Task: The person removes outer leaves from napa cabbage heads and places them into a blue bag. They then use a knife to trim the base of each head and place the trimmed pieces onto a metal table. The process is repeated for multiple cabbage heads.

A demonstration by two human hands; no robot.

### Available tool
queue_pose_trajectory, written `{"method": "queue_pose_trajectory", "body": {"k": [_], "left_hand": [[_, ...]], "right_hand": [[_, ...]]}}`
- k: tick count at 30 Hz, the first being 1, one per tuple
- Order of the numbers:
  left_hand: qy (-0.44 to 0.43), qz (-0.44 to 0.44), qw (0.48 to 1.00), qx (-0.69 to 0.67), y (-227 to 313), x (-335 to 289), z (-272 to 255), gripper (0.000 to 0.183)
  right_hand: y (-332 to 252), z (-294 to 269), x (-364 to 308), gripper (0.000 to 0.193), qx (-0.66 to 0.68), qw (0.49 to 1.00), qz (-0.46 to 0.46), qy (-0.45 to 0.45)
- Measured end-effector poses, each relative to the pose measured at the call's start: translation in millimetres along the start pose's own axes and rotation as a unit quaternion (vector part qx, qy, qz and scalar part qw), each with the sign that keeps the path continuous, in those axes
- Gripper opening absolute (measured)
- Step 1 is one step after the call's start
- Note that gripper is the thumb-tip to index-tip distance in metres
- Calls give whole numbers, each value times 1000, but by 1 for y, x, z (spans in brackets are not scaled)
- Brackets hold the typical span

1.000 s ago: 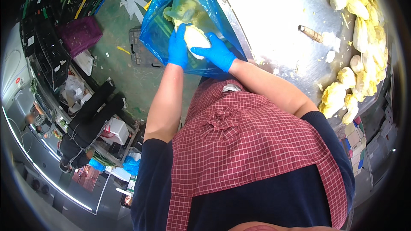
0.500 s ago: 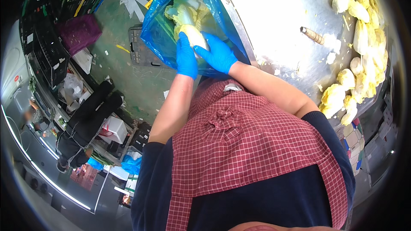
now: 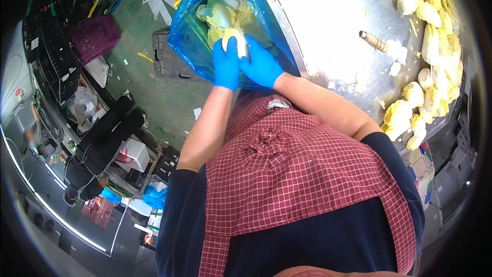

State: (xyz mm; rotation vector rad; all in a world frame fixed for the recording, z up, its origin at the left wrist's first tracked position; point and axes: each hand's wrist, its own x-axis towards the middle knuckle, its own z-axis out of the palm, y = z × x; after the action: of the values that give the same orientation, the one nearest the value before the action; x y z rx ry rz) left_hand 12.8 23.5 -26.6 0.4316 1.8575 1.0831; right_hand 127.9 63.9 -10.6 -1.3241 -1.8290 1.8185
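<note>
Cabbage (image 3: pixel 240 43) between gloved fingers (image 3: pixel 232 46); white label (image 3: pixel 35 43), illegible, on black crate (image 3: pixel 34 57).

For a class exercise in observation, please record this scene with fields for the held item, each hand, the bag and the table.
Held item: pale yellow, rounded leafy vegetable head
Left hand: blue-gloved, gripping it
Right hand: blue-gloved, holding its right side
Bag: translucent blue plastic bag, open, yellow-green leaves inside
Table: shiny metal table bearing a brown, ribbed, cylindrical handle and pale yellow vegetable heads
</note>
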Motion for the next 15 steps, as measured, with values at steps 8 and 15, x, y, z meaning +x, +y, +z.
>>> {"method": "queue_pose_trajectory", "body": {"k": [8,15], "left_hand": [[-21,13,1000,18,3,0,-5,48],[-67,-72,992,-79,4,6,-18,49]], "right_hand": [[8,5,1,59,39,999,11,-4],[11,7,-1,57,47,999,-11,20]]}}
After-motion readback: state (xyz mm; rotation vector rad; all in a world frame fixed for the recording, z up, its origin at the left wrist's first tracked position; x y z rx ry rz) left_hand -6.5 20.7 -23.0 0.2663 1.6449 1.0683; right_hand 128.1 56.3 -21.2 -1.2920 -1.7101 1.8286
